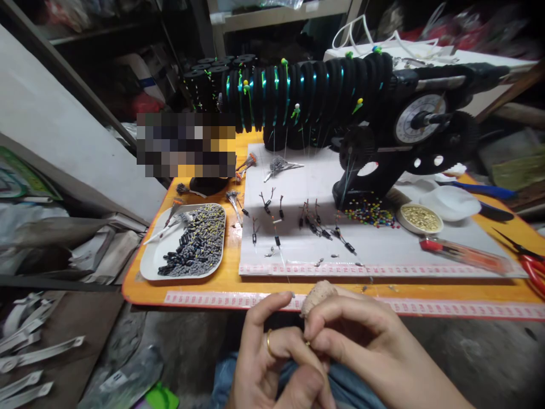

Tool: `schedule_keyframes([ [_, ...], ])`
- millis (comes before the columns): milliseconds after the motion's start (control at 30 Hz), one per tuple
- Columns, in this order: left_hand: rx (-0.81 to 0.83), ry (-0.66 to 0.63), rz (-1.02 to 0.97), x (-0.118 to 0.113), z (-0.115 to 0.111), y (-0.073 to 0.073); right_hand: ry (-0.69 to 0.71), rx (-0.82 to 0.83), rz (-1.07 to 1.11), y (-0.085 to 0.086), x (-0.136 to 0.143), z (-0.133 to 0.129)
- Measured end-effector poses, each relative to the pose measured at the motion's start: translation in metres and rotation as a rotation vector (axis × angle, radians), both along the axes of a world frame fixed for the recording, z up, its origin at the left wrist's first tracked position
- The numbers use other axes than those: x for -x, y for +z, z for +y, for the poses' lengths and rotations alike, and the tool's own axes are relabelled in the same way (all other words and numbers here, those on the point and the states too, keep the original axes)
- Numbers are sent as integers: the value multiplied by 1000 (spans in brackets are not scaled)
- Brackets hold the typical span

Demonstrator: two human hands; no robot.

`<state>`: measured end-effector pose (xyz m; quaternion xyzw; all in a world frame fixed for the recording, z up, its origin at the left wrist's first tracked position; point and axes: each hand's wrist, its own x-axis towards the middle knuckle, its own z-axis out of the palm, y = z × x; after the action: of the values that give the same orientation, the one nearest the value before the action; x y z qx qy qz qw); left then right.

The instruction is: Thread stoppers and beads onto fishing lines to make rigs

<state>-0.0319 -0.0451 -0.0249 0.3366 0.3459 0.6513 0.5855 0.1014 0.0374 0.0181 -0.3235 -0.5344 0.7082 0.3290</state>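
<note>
My left hand (272,355) is at the front table edge, its index finger raised and its other fingers curled in with the thumb. What it holds is hidden. Touching it, my right hand (361,335) pinches a tiny gold-coloured piece (307,343) between thumb and finger. A beige wrap (319,296) covers one right fingertip. A thin line runs from near my left index fingertip up to a small black float-like piece (278,241) on the grey board (259,258). Similar black pieces (313,224) and small grey weights (335,255) lie beyond.
A white tray (147,258) of small grey and black pieces stands left. Behind is a black spool rack (306,94) with a dial. Rightward are coloured beads (370,213), a dish (421,230) of gold bits, a box cutter (464,254) and red-handled scissors (532,272). Measuring tape (426,308) edges the table.
</note>
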Motion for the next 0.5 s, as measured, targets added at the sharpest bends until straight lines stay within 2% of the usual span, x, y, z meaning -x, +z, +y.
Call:
schedule_keyframes([
  [167,20,0,12,1,-1,0,-29,-105,-63,3,1,2],
  [300,-7,31,4,-2,4,2,-65,-410,-123,1,-6,0],
  [433,-166,118,52,-3,15,-4,64,-588,-85,0,-18,-2],
  [500,-301,162,115,-3,20,-8,60,-618,-132,2,-22,-2],
])
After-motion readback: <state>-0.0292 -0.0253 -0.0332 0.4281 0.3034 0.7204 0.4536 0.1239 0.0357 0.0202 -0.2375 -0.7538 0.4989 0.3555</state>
